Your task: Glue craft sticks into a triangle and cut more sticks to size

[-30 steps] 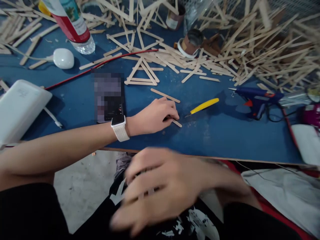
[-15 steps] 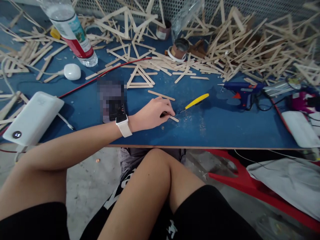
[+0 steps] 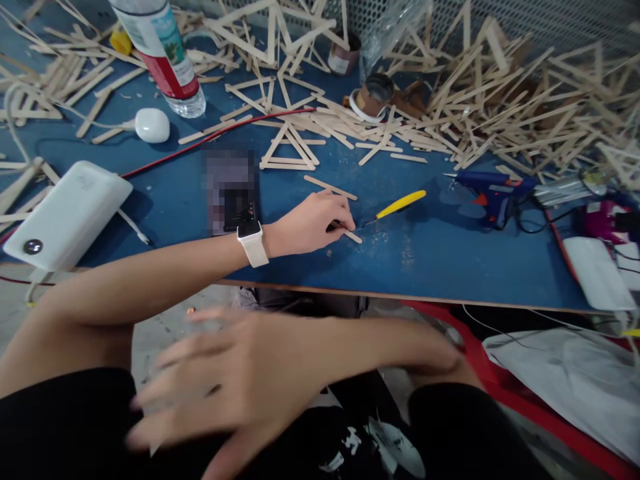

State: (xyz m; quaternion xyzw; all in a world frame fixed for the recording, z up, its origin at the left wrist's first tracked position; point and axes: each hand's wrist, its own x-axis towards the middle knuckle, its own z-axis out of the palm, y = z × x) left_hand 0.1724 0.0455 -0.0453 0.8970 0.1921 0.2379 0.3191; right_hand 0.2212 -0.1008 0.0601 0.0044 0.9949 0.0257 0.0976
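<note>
My left hand (image 3: 327, 220), with a white-banded watch (image 3: 253, 243) on its wrist, rests on the blue table. Its fingers are closed on a wooden craft stick (image 3: 354, 236), whose end sticks out below the fingertips. A second craft stick (image 3: 331, 187) lies just beyond the knuckles. Right of the fingertips is a yellow-handled craft knife (image 3: 401, 204), its thin blade pointing towards them. My right hand (image 3: 235, 380) is stretched across my lap below the table edge. It is smeared by motion, with fingers spread and nothing visible in them.
Heaps of craft sticks (image 3: 480, 107) line the back, with a stick triangle (image 3: 290, 162) in front. A blue glue gun (image 3: 495, 190) is at right. A water bottle (image 3: 175, 73), white power bank (image 3: 70, 217), earbud case (image 3: 153, 125) and partly blurred phone (image 3: 240, 207) are at left.
My right hand has come into view, sweeping left over my lap. My left hand keeps its hold on the craft stick. The whole view has shifted and tilted slightly.
</note>
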